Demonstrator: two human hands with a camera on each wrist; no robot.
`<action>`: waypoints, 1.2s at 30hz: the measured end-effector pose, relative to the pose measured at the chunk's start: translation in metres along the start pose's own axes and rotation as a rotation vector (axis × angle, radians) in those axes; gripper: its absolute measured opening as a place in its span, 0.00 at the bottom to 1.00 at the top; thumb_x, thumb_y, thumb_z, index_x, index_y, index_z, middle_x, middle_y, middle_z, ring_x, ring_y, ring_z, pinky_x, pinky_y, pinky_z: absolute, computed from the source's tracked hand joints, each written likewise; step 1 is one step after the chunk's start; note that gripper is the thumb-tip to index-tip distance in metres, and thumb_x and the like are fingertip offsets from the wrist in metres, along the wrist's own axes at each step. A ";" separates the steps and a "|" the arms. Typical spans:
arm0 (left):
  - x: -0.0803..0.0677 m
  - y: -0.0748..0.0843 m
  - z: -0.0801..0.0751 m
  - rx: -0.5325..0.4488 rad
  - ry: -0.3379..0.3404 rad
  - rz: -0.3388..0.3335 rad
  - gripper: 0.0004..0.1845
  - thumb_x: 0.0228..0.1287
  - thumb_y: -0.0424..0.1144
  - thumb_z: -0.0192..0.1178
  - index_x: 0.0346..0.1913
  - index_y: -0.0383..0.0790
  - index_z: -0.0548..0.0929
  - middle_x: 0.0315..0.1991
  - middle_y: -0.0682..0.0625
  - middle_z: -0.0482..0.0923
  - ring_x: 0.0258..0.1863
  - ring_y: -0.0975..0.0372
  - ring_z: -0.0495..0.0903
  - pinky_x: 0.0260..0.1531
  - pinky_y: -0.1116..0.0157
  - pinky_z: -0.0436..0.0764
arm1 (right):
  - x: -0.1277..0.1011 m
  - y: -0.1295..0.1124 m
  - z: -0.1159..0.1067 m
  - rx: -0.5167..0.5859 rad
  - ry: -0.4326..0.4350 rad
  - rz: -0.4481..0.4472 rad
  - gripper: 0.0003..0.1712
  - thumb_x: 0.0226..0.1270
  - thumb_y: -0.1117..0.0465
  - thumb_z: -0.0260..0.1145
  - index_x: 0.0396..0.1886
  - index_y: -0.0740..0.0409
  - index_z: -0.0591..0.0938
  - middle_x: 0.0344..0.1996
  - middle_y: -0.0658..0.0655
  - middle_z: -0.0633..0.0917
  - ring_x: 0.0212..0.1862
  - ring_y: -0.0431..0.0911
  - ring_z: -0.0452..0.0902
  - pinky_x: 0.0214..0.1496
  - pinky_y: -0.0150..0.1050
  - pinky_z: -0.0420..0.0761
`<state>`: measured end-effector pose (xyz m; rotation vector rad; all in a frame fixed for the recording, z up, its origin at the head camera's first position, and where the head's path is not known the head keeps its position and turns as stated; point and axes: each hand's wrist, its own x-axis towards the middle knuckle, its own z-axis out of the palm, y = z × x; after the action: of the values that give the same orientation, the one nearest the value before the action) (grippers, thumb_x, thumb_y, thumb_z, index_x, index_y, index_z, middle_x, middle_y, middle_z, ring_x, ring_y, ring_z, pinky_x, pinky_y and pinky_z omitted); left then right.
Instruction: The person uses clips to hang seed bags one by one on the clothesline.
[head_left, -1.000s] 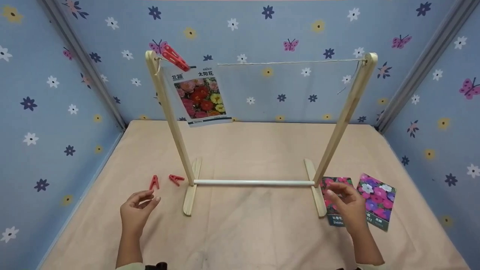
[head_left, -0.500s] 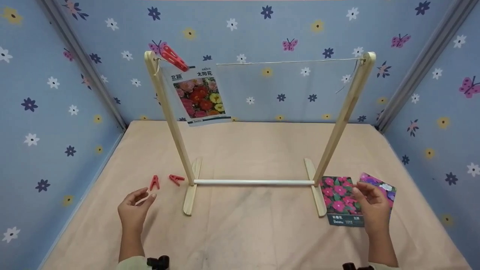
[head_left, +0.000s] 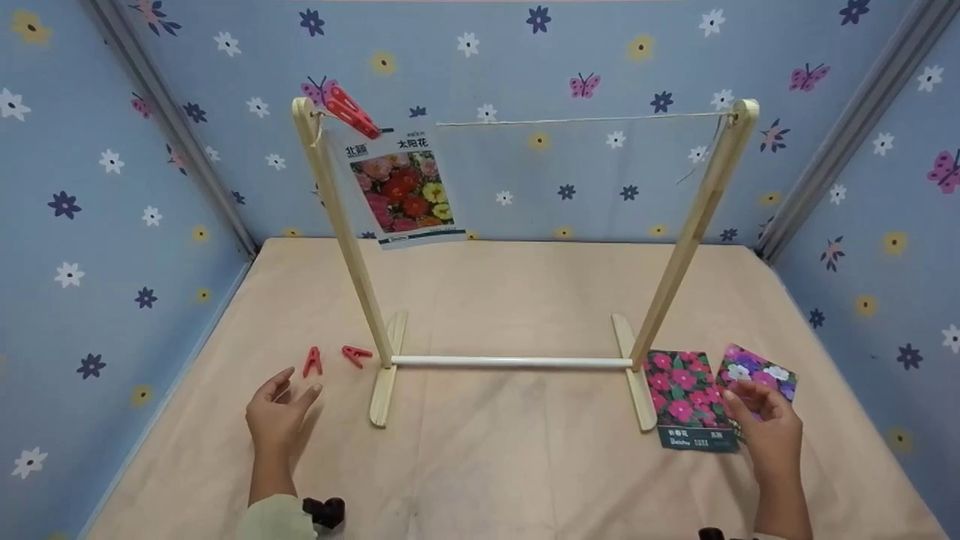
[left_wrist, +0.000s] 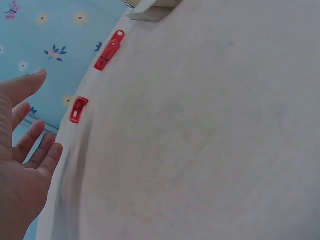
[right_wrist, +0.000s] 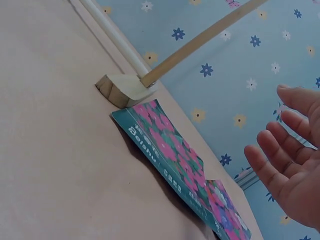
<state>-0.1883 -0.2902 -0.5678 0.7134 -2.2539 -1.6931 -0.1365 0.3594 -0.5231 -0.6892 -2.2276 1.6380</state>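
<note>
My left hand (head_left: pixel 277 416) hovers by two red clothespins, one standing like an A (head_left: pixel 313 361) and the other clothespin (head_left: pixel 356 355) lying nearer the stand; its fingers are relaxed and hold nothing. My right hand (head_left: pixel 769 427) is above two seed packets at the right, fingers loosely bent and bare in the right wrist view. The pink-flowered packet (head_left: pixel 682 386) lies beside the stand's foot. Partly covered by the hand, the purple-and-pink packet (head_left: pixel 780 379) lies to its right. Another packet (head_left: pixel 405 191) hangs from the string (head_left: pixel 585 121), pinned by a red clothespin (head_left: pixel 352 112).
A wooden stand has two leaning posts, left post (head_left: pixel 337 225) and right post (head_left: pixel 690 232), joined low down by a white rod (head_left: pixel 510 362). A peach cloth (head_left: pixel 480 465) covers the table. Flower-patterned blue panels (head_left: pixel 510 67) enclose the back and sides.
My right hand has moved right, from over the pink-flowered packet to over the purple-and-pink one. The left hand has barely shifted, its fingers spreading slightly. The view has tilted a little.
</note>
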 end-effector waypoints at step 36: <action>0.025 -0.005 0.047 0.323 0.192 -0.059 0.32 0.63 0.39 0.67 0.68 0.32 0.69 0.61 0.37 0.72 0.64 0.45 0.66 0.66 0.52 0.64 | 0.005 0.040 -0.005 -0.413 0.015 0.149 0.32 0.63 0.54 0.71 0.59 0.71 0.74 0.50 0.70 0.78 0.49 0.58 0.74 0.49 0.50 0.75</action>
<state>-0.2298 -0.2645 -0.5898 0.9746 -2.4107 -1.2321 -0.1300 0.3760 -0.5594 -0.9850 -2.5856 1.2298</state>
